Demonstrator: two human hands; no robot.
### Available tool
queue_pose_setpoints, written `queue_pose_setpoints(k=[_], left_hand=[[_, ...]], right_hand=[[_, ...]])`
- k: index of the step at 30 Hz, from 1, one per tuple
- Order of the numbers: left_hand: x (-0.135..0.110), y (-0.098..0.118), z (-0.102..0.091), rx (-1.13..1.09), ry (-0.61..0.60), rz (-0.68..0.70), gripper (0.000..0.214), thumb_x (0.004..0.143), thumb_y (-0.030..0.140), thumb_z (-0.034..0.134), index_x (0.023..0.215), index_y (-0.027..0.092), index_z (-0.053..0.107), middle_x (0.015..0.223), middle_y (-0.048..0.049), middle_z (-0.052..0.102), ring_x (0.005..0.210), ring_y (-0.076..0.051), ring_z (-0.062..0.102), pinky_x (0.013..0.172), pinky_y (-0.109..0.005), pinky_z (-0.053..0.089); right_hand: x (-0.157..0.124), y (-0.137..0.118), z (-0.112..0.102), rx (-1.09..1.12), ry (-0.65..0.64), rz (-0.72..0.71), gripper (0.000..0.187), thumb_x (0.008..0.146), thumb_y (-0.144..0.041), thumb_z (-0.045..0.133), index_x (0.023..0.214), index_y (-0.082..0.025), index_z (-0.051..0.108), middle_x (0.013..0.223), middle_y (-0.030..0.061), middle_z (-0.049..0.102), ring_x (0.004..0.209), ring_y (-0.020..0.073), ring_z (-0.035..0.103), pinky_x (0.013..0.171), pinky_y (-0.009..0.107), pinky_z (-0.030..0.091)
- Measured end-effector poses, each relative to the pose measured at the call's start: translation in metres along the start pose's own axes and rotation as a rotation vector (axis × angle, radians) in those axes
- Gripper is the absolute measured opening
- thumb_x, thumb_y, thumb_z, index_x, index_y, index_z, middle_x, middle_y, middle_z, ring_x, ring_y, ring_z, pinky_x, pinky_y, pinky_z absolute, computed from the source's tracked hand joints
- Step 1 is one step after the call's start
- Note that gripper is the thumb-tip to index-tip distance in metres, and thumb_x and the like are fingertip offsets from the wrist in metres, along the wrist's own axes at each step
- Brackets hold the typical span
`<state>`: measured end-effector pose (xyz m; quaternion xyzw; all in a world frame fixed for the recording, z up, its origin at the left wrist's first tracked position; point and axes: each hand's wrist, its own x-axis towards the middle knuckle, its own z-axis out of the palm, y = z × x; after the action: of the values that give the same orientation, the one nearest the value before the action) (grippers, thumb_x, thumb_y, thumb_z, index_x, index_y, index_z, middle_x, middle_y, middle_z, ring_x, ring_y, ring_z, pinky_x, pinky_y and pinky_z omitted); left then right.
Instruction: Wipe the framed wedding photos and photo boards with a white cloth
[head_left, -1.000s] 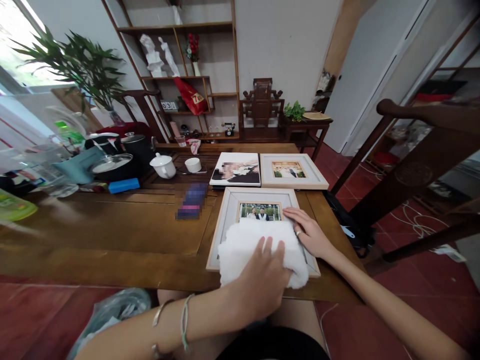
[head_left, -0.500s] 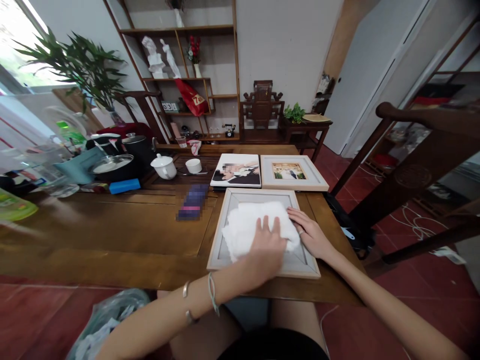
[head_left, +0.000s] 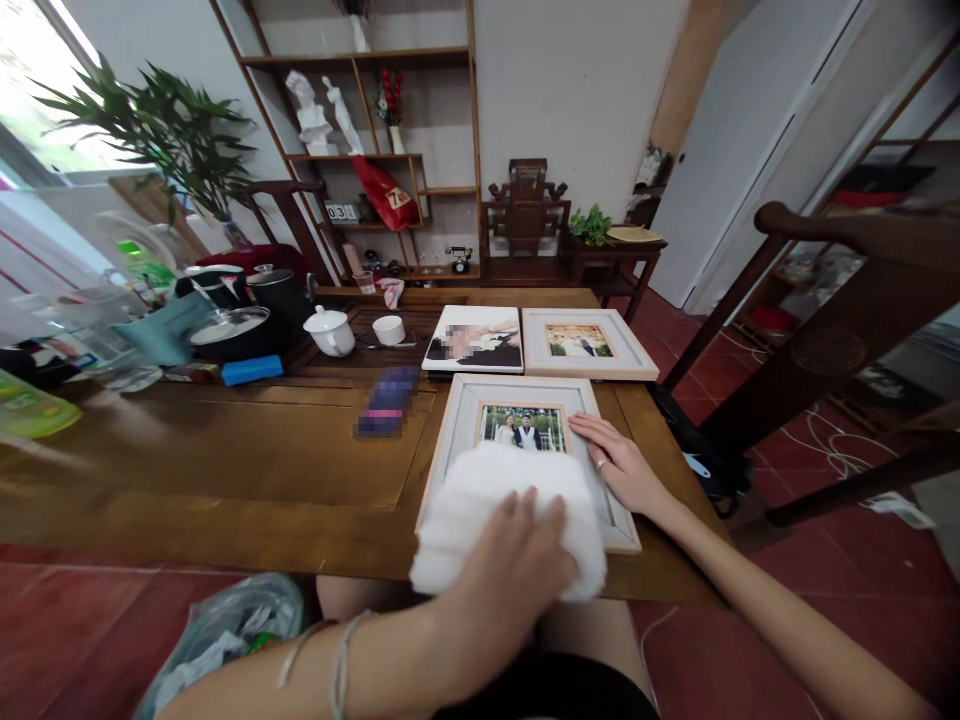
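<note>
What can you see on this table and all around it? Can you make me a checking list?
Surface: wooden table, crowded at its left and far end.
Job's things: white cloth covers the near half of the near picture frame; its photo shows above the cloth.
Clutter: second frame, unframed photo, white teapot, cup, lidded pot, blue box.
Hands: left hand flat on the cloth, fingers stretched; right hand flat on the frame's right edge.
Cables: white cable loose on the floor at right.
Surroundings: shelf, plant, wooden chair, plastic bag by the knees.
</note>
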<state>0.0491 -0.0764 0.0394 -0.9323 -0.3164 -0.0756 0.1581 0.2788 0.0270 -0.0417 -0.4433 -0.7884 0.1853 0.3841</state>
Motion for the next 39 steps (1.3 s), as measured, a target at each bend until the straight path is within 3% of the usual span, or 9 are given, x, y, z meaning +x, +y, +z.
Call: queue_pose_setpoints(k=[2,5,9,13,17,21,32,35,39], left_hand=[[-0.002,-0.039,-0.012,0.003,-0.124,-0.117,0.012,0.080,0.012,0.064,0.077,0.020,0.073,0.128,-0.0070,0.060,0.109,-0.028,0.062,0.084,-0.038,0.054],[-0.005,-0.092,-0.018,0.071,-0.144,-0.322,0.017,0.078,0.003,0.058,0.071,0.012,0.071,0.135,-0.0149,0.053,0.114,-0.032,0.058,0.082,-0.039,0.055],[-0.023,-0.123,0.009,0.007,-0.169,-0.286,0.025,0.072,-0.004,0.051,0.065,0.012,0.068,0.142,-0.0114,0.046,0.128,-0.032,0.046,0.097,-0.044,0.047],[-0.046,-0.106,0.031,-0.168,-0.212,-0.235,0.020,0.070,0.000,0.055,0.071,0.015,0.069,0.146,-0.0067,0.041,0.138,-0.031,0.031,0.110,-0.049,0.034],[-0.056,-0.064,0.026,-0.259,-0.211,-0.188,0.004,0.075,0.017,0.067,0.075,0.018,0.070,0.144,-0.0077,0.045,0.138,-0.035,0.029,0.112,-0.058,0.025],[-0.049,-0.037,0.027,-0.213,-0.161,-0.126,0.015,0.077,0.033,0.070,0.078,0.018,0.072,0.146,-0.0115,0.042,0.136,-0.036,0.032,0.111,-0.054,0.026],[0.026,-0.104,0.058,-0.021,-0.172,-0.205,0.035,0.094,0.042,0.047,0.101,0.017,0.072,0.151,-0.0121,0.032,0.139,-0.034,0.028,0.110,-0.054,0.026],[0.022,-0.088,0.050,-0.057,-0.220,-0.169,0.036,0.095,0.039,0.043,0.100,0.017,0.072,0.147,-0.0138,0.038,0.136,-0.035,0.033,0.107,-0.054,0.030],[0.005,-0.039,0.033,-0.145,-0.197,-0.057,0.034,0.094,0.040,0.045,0.102,0.019,0.070,0.144,-0.0151,0.043,0.132,-0.036,0.040,0.103,-0.053,0.036]], right_hand=[[0.000,0.000,0.000,-0.002,0.001,-0.015,0.043,0.086,-0.015,0.042,0.123,-0.024,0.061,0.130,0.0070,0.060,0.127,0.0250,0.049,0.110,0.055,0.035],[0.000,0.000,0.000,-0.009,-0.001,-0.032,0.045,0.084,-0.012,0.041,0.124,-0.022,0.061,0.130,0.0083,0.060,0.128,0.0252,0.049,0.110,0.055,0.035],[0.000,0.000,0.001,-0.026,-0.007,-0.028,0.045,0.084,-0.011,0.041,0.124,-0.021,0.060,0.130,0.0091,0.060,0.128,0.0252,0.049,0.110,0.056,0.035],[0.000,-0.002,0.001,-0.018,-0.001,-0.017,0.045,0.084,-0.011,0.042,0.124,-0.022,0.061,0.130,0.0079,0.060,0.127,0.0247,0.049,0.110,0.055,0.036],[-0.001,-0.001,0.001,-0.015,0.011,-0.007,0.045,0.084,-0.012,0.042,0.123,-0.023,0.061,0.129,0.0072,0.060,0.127,0.0250,0.050,0.110,0.055,0.036],[-0.001,0.000,0.001,-0.014,0.002,-0.009,0.045,0.084,-0.012,0.042,0.123,-0.022,0.061,0.130,0.0079,0.060,0.127,0.0247,0.049,0.110,0.054,0.036],[0.000,0.000,0.002,-0.038,-0.002,-0.040,0.049,0.082,-0.009,0.040,0.124,-0.023,0.060,0.129,0.0086,0.060,0.125,0.0248,0.050,0.108,0.055,0.037],[0.001,-0.001,0.003,-0.033,-0.002,-0.036,0.049,0.082,-0.009,0.040,0.125,-0.023,0.059,0.129,0.0084,0.060,0.125,0.0245,0.050,0.108,0.054,0.037],[0.000,-0.002,0.003,-0.017,0.009,-0.018,0.047,0.083,-0.011,0.041,0.124,-0.023,0.060,0.129,0.0084,0.060,0.125,0.0249,0.050,0.109,0.054,0.036]])
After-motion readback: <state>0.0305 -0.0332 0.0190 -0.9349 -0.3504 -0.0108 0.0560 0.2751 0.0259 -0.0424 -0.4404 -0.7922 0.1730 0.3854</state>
